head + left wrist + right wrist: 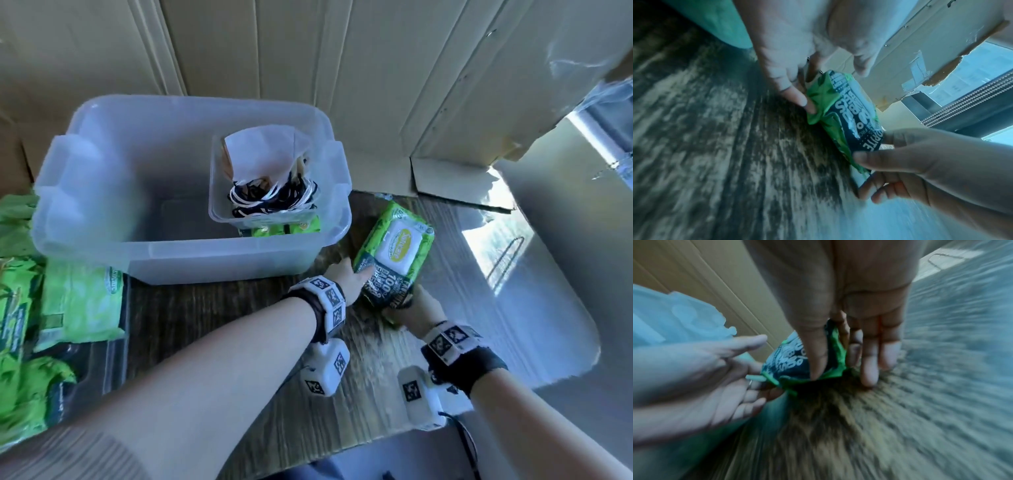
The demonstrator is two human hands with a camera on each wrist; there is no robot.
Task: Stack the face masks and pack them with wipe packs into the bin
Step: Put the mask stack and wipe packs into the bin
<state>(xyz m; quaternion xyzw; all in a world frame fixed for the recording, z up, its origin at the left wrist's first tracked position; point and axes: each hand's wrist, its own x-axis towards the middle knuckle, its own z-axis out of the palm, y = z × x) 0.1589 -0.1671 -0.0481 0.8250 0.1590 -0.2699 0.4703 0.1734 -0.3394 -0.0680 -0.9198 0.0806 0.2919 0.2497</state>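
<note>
A green wipe pack (397, 253) with a white lid flap is tilted above the wooden table, right of the clear bin (191, 253). My right hand (418, 308) pinches its near end, thumb on top (818, 353) and fingers beneath. My left hand (346, 277) reaches in with straight fingers and touches the pack's near left corner (818, 100). Inside the bin, a small clear tub (219, 195) holds a stack of face masks (263, 154) with tangled ear loops. More green wipe packs (284, 229) lie in the bin, low beside that tub.
Several more green wipe packs (68, 301) lie at the left on a dark tray. Cardboard walls (376, 85) stand close behind the bin and pack. A bright glossy surface (513, 257) extends to the right. Bare wooden table (205, 325) lies under my forearms.
</note>
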